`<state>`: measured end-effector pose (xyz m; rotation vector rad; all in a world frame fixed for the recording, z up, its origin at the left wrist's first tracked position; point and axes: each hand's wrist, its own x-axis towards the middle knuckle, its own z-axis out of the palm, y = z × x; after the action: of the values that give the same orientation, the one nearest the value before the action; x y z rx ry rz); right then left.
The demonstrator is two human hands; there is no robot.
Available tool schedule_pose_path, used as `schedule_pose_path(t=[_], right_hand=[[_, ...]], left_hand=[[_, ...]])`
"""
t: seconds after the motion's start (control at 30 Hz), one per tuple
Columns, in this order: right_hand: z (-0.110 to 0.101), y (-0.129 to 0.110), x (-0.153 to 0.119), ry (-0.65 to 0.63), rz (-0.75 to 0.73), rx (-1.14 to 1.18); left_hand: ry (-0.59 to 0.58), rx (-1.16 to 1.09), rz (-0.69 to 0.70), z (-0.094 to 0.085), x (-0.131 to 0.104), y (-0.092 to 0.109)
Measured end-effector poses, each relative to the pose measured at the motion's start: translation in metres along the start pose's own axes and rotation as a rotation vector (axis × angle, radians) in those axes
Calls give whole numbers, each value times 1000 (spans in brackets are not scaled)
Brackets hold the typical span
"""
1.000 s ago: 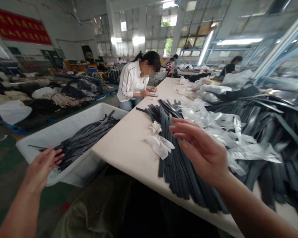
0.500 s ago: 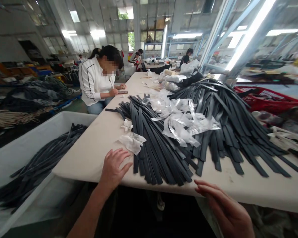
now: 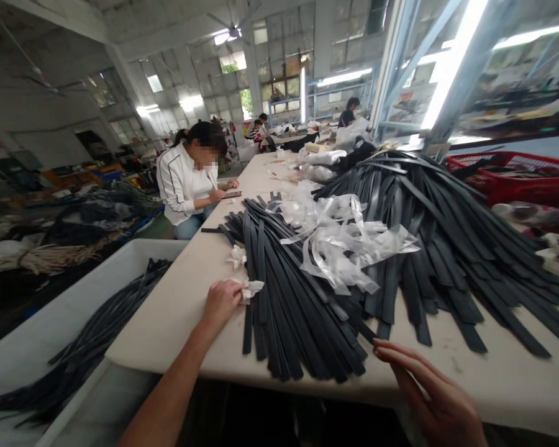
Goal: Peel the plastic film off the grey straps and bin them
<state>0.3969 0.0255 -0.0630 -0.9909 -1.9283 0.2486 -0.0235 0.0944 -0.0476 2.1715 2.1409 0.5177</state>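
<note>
My left hand (image 3: 222, 304) is closed on a crumpled white tissue (image 3: 251, 289) lying on the table at the left side of a pile of flat black strips (image 3: 289, 310). Part of the tissue is hidden under my fingers. At the table's front edge, my right hand (image 3: 431, 388) has its fingers stretched out and holds nothing; the fingertips are close to the end of one black strip. A second small crumpled white piece (image 3: 237, 256) lies just beyond my left hand. Crinkled clear plastic strips (image 3: 349, 242) cover part of the black ones.
A bigger heap of black strips (image 3: 428, 236) spreads over the right of the table (image 3: 168, 323). At the left stands a white bin (image 3: 116, 264) holding black strips. A person in a white jacket (image 3: 174, 180) sits across the table. A red basket (image 3: 531, 177) is behind the heap.
My left hand has closed from spread fingers and gathered up the white tissue that lay flatter before. My right hand keeps much the same pose. The view has tilted slightly upward.
</note>
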Motion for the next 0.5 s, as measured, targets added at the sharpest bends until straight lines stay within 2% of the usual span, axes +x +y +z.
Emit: schedule_pose_path(t=[0.07,0.23,0.3,0.4,0.5], right_hand=[[-2,10,-2,12,22,-23],[-6,21,-5,64,67,-46],[-4,24,-6,53,61,-57],[1,30,-11,15,25,-94],[6,35,-16,-4,-2,-151]], left_hand=[[48,5,-54,-12,-2,-14],[270,5,-293,-58,-6,-54],[321,-11,-368,-73,-2,-68],[341,-63,-428,-81,9,-86],[326,-166,-460,-78,21,-100]])
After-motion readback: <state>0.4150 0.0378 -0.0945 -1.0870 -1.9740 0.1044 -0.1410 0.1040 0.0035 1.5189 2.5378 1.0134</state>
